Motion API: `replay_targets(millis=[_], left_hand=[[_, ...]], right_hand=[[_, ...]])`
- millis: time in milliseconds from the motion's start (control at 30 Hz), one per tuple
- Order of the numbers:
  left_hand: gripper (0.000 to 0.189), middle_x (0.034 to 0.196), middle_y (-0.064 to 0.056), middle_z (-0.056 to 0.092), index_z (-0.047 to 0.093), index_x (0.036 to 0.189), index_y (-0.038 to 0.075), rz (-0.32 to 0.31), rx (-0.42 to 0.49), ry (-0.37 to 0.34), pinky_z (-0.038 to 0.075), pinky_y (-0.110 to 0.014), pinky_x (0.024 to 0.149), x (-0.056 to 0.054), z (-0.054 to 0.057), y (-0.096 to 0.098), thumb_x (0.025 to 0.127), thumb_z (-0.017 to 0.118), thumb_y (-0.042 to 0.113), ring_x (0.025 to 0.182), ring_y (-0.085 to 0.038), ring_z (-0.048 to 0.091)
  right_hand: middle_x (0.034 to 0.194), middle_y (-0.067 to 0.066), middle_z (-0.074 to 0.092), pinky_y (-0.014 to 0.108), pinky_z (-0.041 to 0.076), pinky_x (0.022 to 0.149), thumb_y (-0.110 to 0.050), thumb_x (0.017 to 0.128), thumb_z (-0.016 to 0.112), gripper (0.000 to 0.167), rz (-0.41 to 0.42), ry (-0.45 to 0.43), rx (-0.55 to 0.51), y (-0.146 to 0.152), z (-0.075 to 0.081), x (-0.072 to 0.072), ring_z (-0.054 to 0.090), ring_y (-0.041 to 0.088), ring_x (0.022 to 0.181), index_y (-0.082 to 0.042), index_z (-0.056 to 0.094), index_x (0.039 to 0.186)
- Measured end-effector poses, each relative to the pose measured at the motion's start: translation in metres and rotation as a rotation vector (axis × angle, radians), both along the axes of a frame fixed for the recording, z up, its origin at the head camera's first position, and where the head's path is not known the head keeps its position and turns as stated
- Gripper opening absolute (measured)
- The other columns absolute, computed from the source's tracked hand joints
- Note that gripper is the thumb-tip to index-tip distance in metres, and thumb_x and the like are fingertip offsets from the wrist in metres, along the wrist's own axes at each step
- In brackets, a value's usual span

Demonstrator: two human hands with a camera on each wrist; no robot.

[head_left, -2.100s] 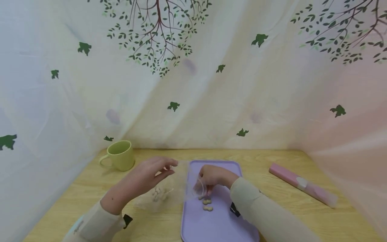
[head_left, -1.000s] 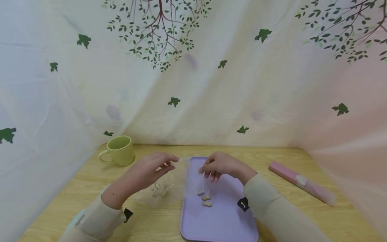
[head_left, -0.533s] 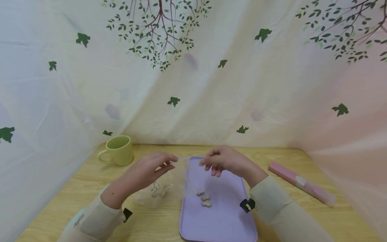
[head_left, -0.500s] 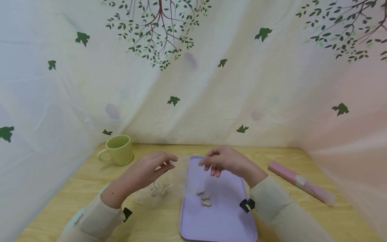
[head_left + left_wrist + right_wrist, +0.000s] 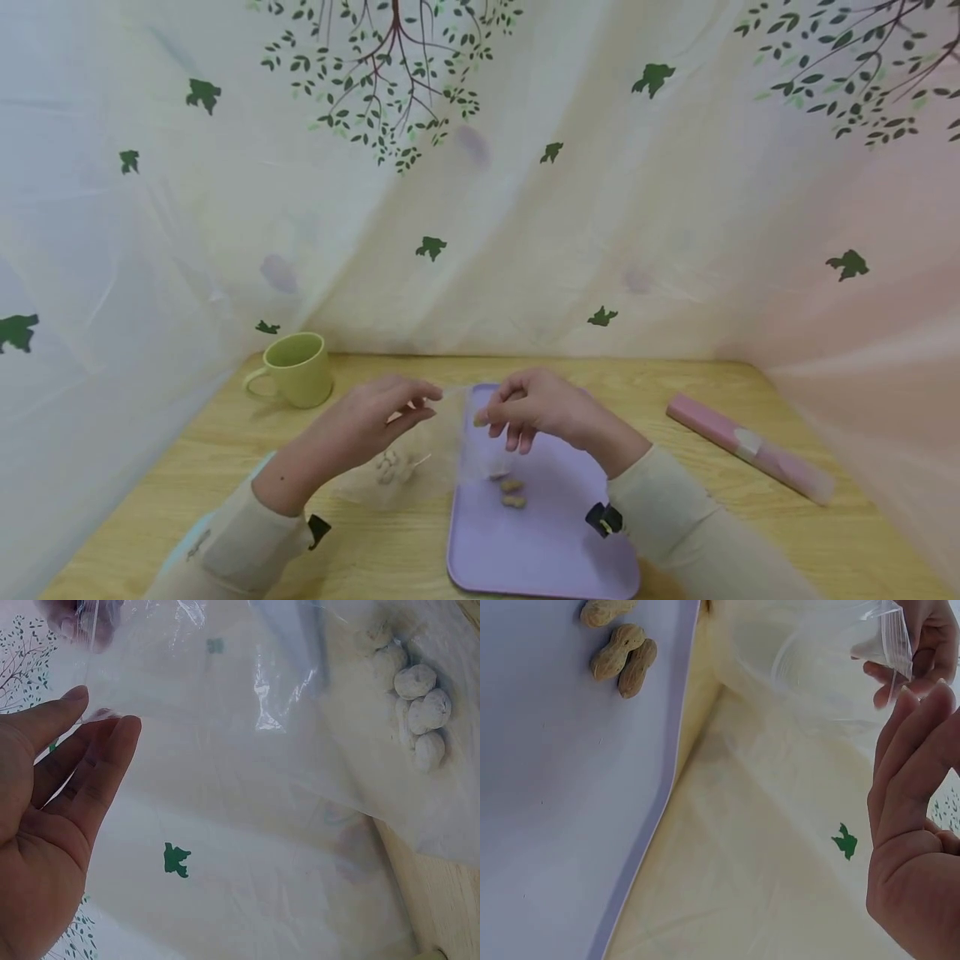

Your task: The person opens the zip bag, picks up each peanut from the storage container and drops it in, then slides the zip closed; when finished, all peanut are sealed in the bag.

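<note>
My left hand pinches the top edge of a clear zip bag with thumb and fingers. Several pale peanuts lie in the bag's lower part, seen through the plastic. Opposite, above the tray, my right hand has thumb and forefinger together on a small tan piece, apparently a peanut, mostly covered by the fingertips. Its other fingers bend loosely and overlap the bag's edge in the right wrist view. Under the right hand, three unshelled peanuts rest on the purple tray, partly under the bag in the head view.
A yellow-green mug stands at the back left of the wooden table. To the right lies a pink roll with a pale band. A leaf-printed curtain encloses the back and sides.
Having risen from the peanuts on the tray, my right hand has now come slightly left and down towards the bag's opening. The left hand has stayed almost still, holding the bag.
</note>
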State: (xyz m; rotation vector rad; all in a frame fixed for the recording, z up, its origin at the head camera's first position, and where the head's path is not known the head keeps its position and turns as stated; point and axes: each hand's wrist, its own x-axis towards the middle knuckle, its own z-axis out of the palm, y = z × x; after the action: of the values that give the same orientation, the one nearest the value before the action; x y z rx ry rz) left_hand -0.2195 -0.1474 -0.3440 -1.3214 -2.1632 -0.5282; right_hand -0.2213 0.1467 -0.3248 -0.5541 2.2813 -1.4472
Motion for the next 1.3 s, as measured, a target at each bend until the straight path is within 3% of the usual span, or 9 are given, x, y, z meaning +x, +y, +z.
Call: replay_targets(millis=[200, 467, 600, 700, 800, 967, 1100, 1300], left_hand=[[0.031, 0.109, -0.001, 0.079, 0.073, 0.121, 0.011, 0.002, 0.002, -0.008, 0.066, -0.022, 0.079, 0.001, -0.004, 0.0, 0.093, 0.082, 0.003, 0.091, -0.011, 0.077], [0.029, 0.107, -0.001, 0.08, 0.073, 0.118, 0.01, 0.009, 0.007, 0.018, 0.067, -0.025, 0.079, -0.003, 0.006, 0.0, 0.092, 0.082, 0.002, 0.09, -0.012, 0.077], [0.029, 0.107, -0.001, 0.079, 0.073, 0.117, 0.01, -0.008, 0.004, 0.014, 0.067, -0.023, 0.079, -0.001, 0.005, 0.001, 0.091, 0.082, 0.001, 0.089, -0.011, 0.077], [0.029, 0.107, -0.001, 0.079, 0.073, 0.117, 0.01, -0.007, 0.01, 0.006, 0.066, -0.023, 0.078, 0.001, 0.002, 0.001, 0.091, 0.082, 0.001, 0.089, -0.012, 0.077], [0.03, 0.107, -0.001, 0.079, 0.073, 0.118, 0.01, 0.005, 0.019, 0.004, 0.066, -0.023, 0.078, 0.002, 0.002, 0.0, 0.091, 0.082, 0.002, 0.089, -0.012, 0.077], [0.03, 0.107, -0.001, 0.08, 0.073, 0.119, 0.01, 0.003, 0.015, 0.017, 0.067, -0.023, 0.078, 0.001, 0.003, -0.001, 0.091, 0.082, 0.002, 0.089, -0.012, 0.077], [0.031, 0.108, -0.001, 0.08, 0.073, 0.12, 0.01, -0.007, 0.019, 0.027, 0.067, -0.024, 0.078, -0.002, 0.005, -0.002, 0.091, 0.081, 0.0, 0.089, -0.012, 0.078], [0.03, 0.108, -0.002, 0.08, 0.073, 0.119, 0.01, -0.02, 0.021, 0.014, 0.067, -0.023, 0.079, -0.002, 0.003, -0.001, 0.091, 0.081, 0.0, 0.089, -0.012, 0.077]], right_hand=[[0.092, 0.008, 0.081, 0.03, 0.064, 0.061, -0.039, 0.099, 0.077, 0.033, -0.01, -0.003, 0.035, -0.001, -0.002, 0.004, 0.07, 0.014, 0.062, -0.006, 0.075, 0.101], [0.089, 0.009, 0.077, 0.03, 0.063, 0.059, -0.042, 0.109, 0.062, 0.042, -0.126, 0.005, -0.003, 0.006, 0.002, -0.007, 0.069, 0.015, 0.061, -0.001, 0.073, 0.107], [0.085, 0.008, 0.075, 0.028, 0.062, 0.057, -0.039, 0.111, 0.06, 0.041, -0.178, -0.021, 0.011, 0.013, -0.007, -0.012, 0.067, 0.014, 0.059, 0.0, 0.071, 0.107], [0.086, 0.01, 0.076, 0.029, 0.063, 0.058, -0.035, 0.11, 0.061, 0.039, -0.19, -0.01, 0.083, 0.016, -0.019, -0.018, 0.067, 0.015, 0.059, 0.003, 0.072, 0.11], [0.086, 0.009, 0.078, 0.03, 0.065, 0.058, -0.03, 0.107, 0.066, 0.034, -0.163, 0.009, 0.213, 0.015, -0.031, -0.023, 0.067, 0.014, 0.059, 0.003, 0.075, 0.108], [0.078, 0.008, 0.078, 0.03, 0.063, 0.054, -0.02, 0.101, 0.073, 0.017, -0.036, 0.005, 0.42, 0.004, -0.042, -0.024, 0.065, 0.012, 0.054, -0.005, 0.076, 0.093], [0.07, 0.006, 0.074, 0.028, 0.058, 0.049, -0.008, 0.098, 0.069, 0.016, 0.037, 0.012, 0.488, -0.006, -0.045, -0.025, 0.062, 0.012, 0.049, -0.007, 0.072, 0.083], [0.061, 0.005, 0.069, 0.022, 0.052, 0.044, 0.0, 0.096, 0.069, 0.021, 0.066, -0.008, 0.51, -0.015, -0.052, -0.023, 0.059, 0.012, 0.047, -0.007, 0.067, 0.076]])
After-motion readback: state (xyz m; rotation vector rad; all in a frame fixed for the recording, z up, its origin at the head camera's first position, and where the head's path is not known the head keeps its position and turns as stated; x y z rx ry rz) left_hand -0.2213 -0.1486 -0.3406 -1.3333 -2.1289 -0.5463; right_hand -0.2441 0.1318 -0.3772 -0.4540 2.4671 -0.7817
